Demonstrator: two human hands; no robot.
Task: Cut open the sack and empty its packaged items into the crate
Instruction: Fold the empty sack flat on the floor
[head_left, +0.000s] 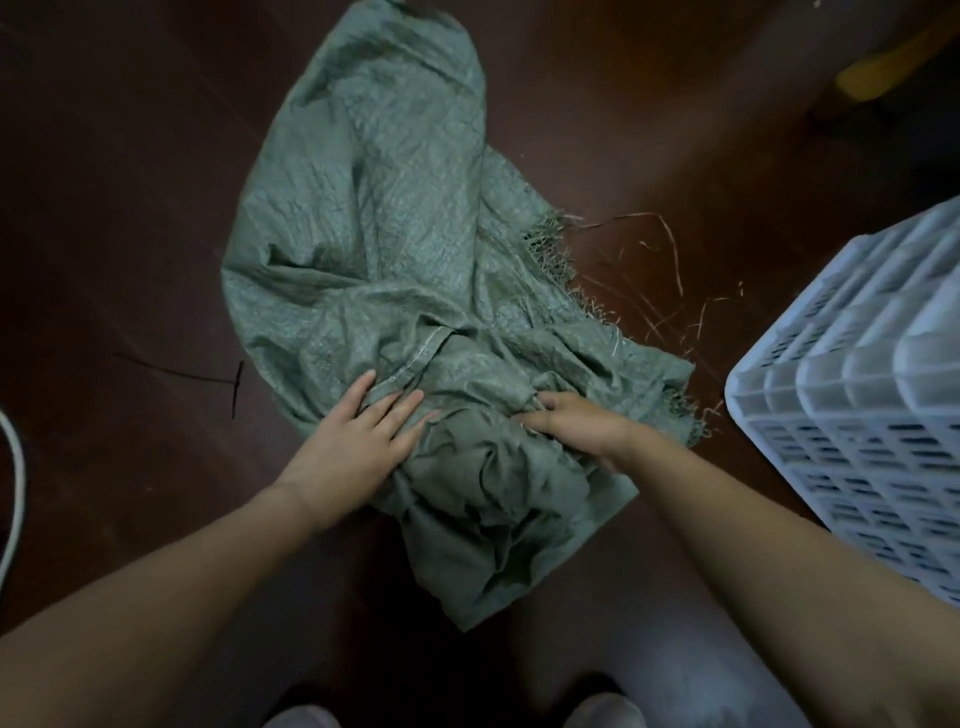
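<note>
From the head view, the green woven sack (374, 208) lies limp and crumpled on the dark floor (130, 208), stretching from the far middle to just in front of the person's shoes (602, 712). Its right edge is a frayed edge (550, 249), cut or torn, with loose strands (670, 249) scattered on the floor beside it, and a thin black tie (208, 376) lies apart to the left. The left hand (358, 436) rests flat on the near part of the sack, fingers straight and spread wide. The right hand (576, 423) is just to its right, fingers curled into a bunched fold of the fabric and holding it. The white slotted crate (857, 389) stands near on the right, apart from the sack; only its outer wall shows, so its contents cannot be told. Judging by the flat, slack cloth and the open frayed edge, the cutting looks done and the sack seems emptied or nearly so; no packaged items show anywhere. What seems left is feeling for any last item and gathering up the empty sack
</note>
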